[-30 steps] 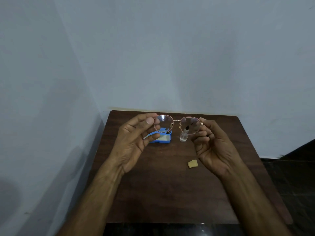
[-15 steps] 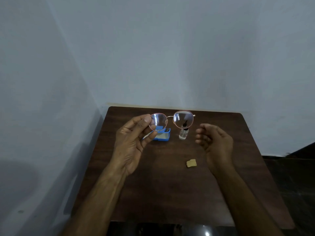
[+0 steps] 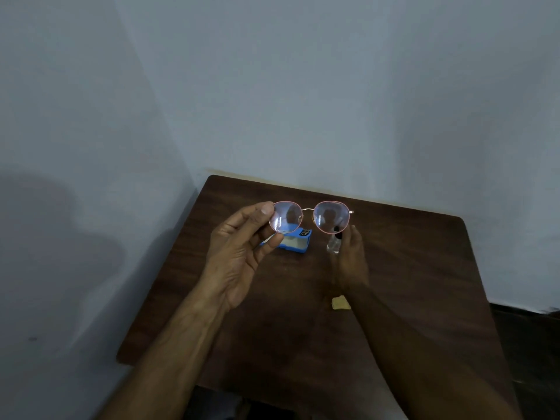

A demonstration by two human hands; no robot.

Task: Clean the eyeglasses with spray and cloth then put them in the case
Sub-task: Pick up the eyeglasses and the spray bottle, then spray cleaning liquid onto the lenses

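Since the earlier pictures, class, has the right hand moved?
Yes. The right hand has let go of the glasses and gone forward and down to the spray bottle standing on the table.

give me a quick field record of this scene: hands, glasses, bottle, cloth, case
left hand: pinches the eyeglasses at the edge of one lens, raised above the table
right hand: at the spray bottle, grip unclear
cloth: small yellow piece, lying untouched on the table
case: blue, on the table behind the eyeglasses
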